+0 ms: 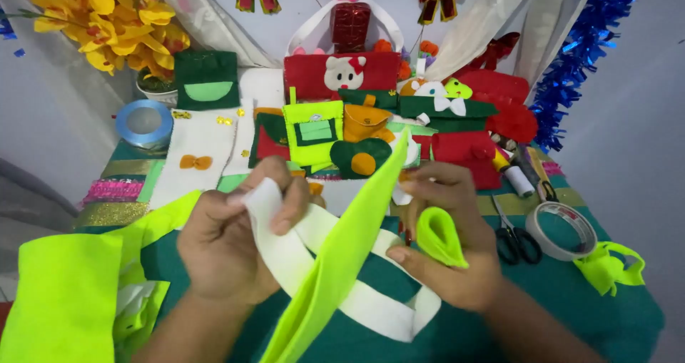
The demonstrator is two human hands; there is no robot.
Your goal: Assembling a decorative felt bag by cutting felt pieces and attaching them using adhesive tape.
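Observation:
My left hand (pixel 232 238) pinches the top end of a white felt strip (pixel 300 259) that runs down and right across the table. My right hand (pixel 446 238) grips a neon yellow-green felt strip (pixel 342 256), with a folded loop of it (pixel 439 236) in the palm and a long pointed length rising between both hands. The white strip passes under the green one and curves back near my right wrist.
A large neon green felt sheet (pixel 61 299) lies at the left on the dark green cloth (pixel 571 313). Scissors (pixel 514 236), a tape roll (pixel 564 229) and a green scrap (pixel 610 266) sit at the right. Several felt pouches (pixel 314 131), a blue ribbon roll (pixel 145 124) and yellow flowers (pixel 107 20) stand behind.

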